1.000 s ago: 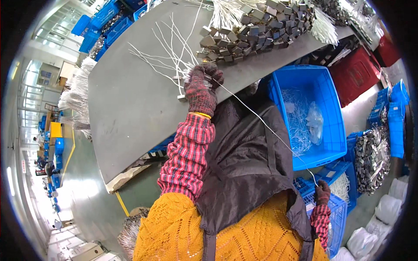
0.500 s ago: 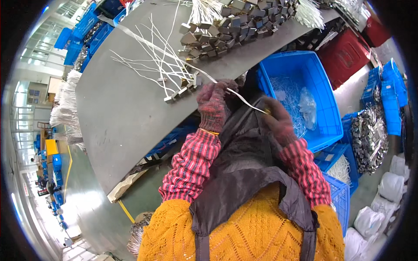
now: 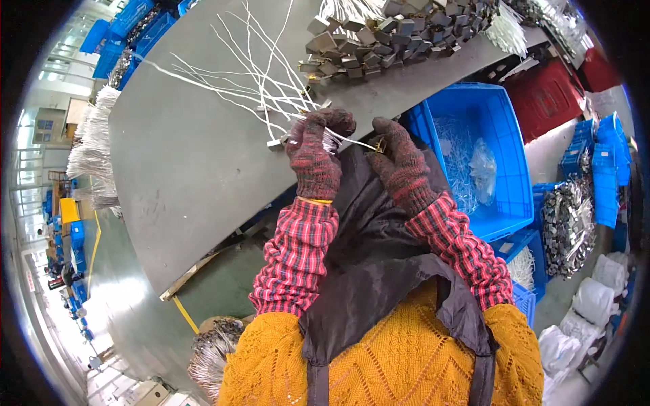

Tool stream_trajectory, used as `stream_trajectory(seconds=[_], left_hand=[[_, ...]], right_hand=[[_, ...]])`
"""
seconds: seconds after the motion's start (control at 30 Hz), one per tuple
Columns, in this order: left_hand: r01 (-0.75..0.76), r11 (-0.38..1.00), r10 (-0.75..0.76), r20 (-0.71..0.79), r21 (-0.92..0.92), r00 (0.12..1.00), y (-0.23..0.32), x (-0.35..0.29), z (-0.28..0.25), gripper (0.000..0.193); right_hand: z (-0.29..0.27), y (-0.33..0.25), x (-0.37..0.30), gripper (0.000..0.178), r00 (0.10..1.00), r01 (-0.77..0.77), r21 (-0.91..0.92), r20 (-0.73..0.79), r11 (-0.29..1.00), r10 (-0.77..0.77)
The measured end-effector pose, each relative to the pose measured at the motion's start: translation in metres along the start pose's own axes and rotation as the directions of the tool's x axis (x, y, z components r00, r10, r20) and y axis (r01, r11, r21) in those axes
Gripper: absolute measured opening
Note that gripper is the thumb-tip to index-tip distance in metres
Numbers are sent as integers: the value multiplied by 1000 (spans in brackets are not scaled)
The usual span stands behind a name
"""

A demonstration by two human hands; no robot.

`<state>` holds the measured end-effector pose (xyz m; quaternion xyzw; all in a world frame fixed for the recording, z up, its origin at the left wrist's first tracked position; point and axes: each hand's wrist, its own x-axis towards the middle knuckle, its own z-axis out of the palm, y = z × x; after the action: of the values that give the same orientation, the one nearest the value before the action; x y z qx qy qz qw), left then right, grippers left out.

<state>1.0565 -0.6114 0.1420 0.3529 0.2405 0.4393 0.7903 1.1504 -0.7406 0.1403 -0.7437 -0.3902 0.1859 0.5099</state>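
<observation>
The left hand point(image 3: 315, 155) is closed around a bunch of white wires point(image 3: 261, 84), which fan out beyond it, up and to its left, over the grey table point(image 3: 183, 176). From this fist one wire point(image 3: 353, 141) runs rightward to the right hand point(image 3: 405, 166), whose thumb and fingers, nearly together, hold its brass-coloured end. Dark blocks point(image 3: 399, 40) lie piled beyond both hands; just right of the right hand stands a blue bin point(image 3: 509, 142).
</observation>
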Motion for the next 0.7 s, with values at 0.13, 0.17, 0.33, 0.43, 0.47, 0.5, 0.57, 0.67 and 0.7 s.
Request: stream_trajectory(seconds=[0.13, 0.17, 0.33, 0.43, 0.47, 0.5, 0.57, 0.67, 0.7], left_hand=[[58, 994, -62, -34, -96, 998, 2, 18, -25, 22], [54, 994, -58, -39, -100, 998, 3, 19, -29, 22], [-333, 476, 282, 218, 814, 934, 9, 26, -31, 28], [167, 879, -79, -208, 447, 975, 28, 50, -45, 17], [-247, 350, 311, 137, 903, 940, 30, 64, -65, 20], [-446, -429, 362, 602, 786, 712, 34, 75, -78, 28], [-57, 74, 355, 27, 996, 934, 53, 83, -75, 23], [188, 517, 192, -328, 835, 925, 86, 90, -72, 26], [178, 518, 206, -324, 837, 923, 94, 90, -74, 26]], right_hand=[[22, -9, 19, 56, 999, -46, 62, 14, 997, 45], [29, -12, 24, 54, 997, -71, 96, 24, 993, 69], [57, -16, 59, 52, 1000, -14, 104, -1, 995, 14], [70, -16, 74, 51, 997, -81, 230, 39, 970, 74], [65, -29, 78, 50, 997, 4, 56, 78, 998, -9], [61, -41, 83, 49, 988, 96, -114, 135, 989, -80], [47, -49, 112, 47, 984, 57, -182, 178, 982, -24], [9, -40, 175, 41, 961, 267, 71, -91, 961, -260], [-2, -49, 188, 40, 878, 268, -442, -255, 856, -406]])
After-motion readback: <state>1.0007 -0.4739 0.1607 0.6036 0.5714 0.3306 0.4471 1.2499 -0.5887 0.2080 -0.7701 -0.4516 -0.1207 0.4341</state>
